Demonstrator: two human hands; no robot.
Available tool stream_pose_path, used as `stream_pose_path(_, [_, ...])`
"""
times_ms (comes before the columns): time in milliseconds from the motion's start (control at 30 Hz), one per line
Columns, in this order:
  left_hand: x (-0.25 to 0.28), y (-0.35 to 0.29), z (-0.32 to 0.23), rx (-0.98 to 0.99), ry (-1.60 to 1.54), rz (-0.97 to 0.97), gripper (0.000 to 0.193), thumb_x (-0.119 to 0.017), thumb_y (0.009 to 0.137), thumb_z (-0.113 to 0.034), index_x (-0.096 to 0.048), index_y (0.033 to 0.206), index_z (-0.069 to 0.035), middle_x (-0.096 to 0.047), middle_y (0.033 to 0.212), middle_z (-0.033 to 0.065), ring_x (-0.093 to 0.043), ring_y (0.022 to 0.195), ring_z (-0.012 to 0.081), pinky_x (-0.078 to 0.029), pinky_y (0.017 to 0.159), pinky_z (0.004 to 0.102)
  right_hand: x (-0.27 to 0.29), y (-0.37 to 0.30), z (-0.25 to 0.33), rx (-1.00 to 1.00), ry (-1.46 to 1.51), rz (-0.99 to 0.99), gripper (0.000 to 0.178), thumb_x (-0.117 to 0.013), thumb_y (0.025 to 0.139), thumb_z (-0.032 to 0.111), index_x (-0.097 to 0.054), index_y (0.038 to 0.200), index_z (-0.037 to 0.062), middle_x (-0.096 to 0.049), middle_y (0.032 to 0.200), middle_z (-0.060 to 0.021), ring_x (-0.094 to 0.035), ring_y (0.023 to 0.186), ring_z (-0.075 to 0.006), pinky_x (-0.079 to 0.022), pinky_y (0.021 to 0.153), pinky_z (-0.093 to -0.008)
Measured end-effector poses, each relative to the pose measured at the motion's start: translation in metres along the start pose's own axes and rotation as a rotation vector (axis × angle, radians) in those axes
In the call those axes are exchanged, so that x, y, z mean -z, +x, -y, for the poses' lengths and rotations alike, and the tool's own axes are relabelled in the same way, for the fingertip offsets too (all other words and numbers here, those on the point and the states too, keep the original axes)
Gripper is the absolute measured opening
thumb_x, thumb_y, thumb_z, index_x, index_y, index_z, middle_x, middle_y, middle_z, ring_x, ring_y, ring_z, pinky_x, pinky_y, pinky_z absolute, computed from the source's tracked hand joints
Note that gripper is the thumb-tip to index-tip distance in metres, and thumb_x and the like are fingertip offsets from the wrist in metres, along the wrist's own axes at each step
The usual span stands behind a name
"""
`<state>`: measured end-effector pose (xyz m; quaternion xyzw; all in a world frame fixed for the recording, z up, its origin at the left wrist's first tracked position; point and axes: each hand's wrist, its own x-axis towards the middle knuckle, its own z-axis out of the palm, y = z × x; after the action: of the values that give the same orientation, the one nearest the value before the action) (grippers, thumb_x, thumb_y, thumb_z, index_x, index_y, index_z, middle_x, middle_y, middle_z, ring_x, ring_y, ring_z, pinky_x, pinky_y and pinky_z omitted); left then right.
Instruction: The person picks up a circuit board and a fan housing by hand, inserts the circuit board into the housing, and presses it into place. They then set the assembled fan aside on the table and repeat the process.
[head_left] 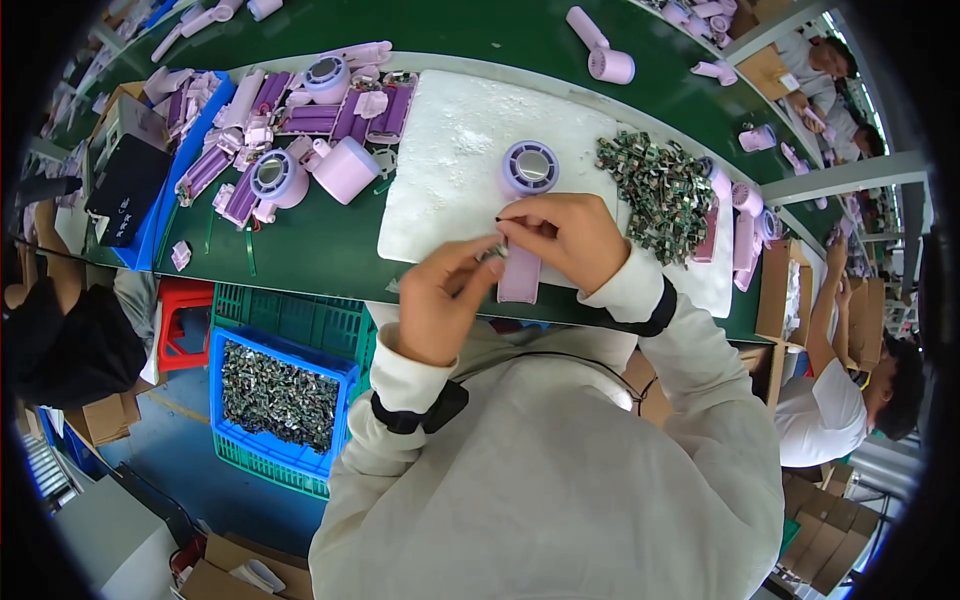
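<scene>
A lilac device with a round head (pixel 530 168) and a handle (pixel 518 278), shaped like a small hair dryer, lies on a white foam sheet (pixel 455 150) in front of me. My left hand (pixel 440 300) is closed at the left of the handle, with a small circuit board (pixel 494 252) pinched between thumb and fingers. Over the upper handle, my right hand (pixel 568 238) has its thumb and forefinger pressed together close to the board. Whatever is in that pinch is too small to make out. Both hands cover part of the handle.
Right of the device sits a heap of small circuit boards (pixel 660 190). Lilac housings (pixel 345 170) crowd the green table's left side, beside a blue bin (pixel 190 150). A blue crate of boards (pixel 345 375) stands low at left. Co-workers sit on both sides.
</scene>
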<state>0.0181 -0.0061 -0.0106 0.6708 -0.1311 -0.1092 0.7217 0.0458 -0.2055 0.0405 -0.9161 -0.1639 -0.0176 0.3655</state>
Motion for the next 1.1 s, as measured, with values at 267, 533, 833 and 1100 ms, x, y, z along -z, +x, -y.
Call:
stream_pose_path(267, [0.003,0.025,0.005,0.02,-0.128,-0.188,0.026,-0.065,0.096,0.0,-0.067,0.121,0.006,-0.074,0.101,0.0171,-0.072,0.094,0.016,-0.057,0.082,0.0268,-0.002,0.005,0.004,-0.109,-0.013,0.02,0.017,-0.076,0.085,0.025,-0.076,0.091,0.0094,-0.067,0.067,-0.0091,-0.067,0.061,-0.0242,-0.05,0.056,-0.0341])
stream_pose_path(533, [0.011,0.027,-0.002,-0.007,-0.017,-0.051,0.024,-0.067,0.095,-0.001,-0.069,0.119,0.004,-0.076,0.1,0.013,-0.072,0.093,0.0155,-0.057,0.085,0.0266,0.007,0.005,-0.003,-0.166,0.228,0.112,0.015,-0.081,0.083,0.017,-0.076,0.091,0.0048,-0.062,0.061,-0.0017,-0.053,0.056,-0.0063,-0.042,0.053,-0.0234])
stream_pose_path(833, [0.023,0.021,-0.002,0.031,-0.086,0.15,0.025,-0.064,0.096,0.002,-0.069,0.121,0.002,-0.073,0.106,0.0138,-0.07,0.098,0.017,-0.058,0.086,0.0291,0.022,0.0,-0.001,-0.24,0.483,0.241,0.013,-0.083,0.081,0.012,-0.076,0.088,0.004,-0.06,0.063,0.0034,-0.048,0.058,-0.0034,-0.036,0.053,-0.0217])
stream_pose_path(1100, [0.032,0.021,0.01,0.053,-0.29,0.317,0.028,-0.059,0.096,0.009,-0.068,0.122,0.002,-0.067,0.112,0.0166,-0.069,0.1,0.026,-0.062,0.088,0.0379,0.011,-0.006,-0.006,-0.215,0.594,0.213,0.015,-0.087,0.076,0.011,-0.076,0.084,0.0046,-0.06,0.061,0.0019,-0.05,0.057,-0.0032,-0.036,0.052,-0.0221])
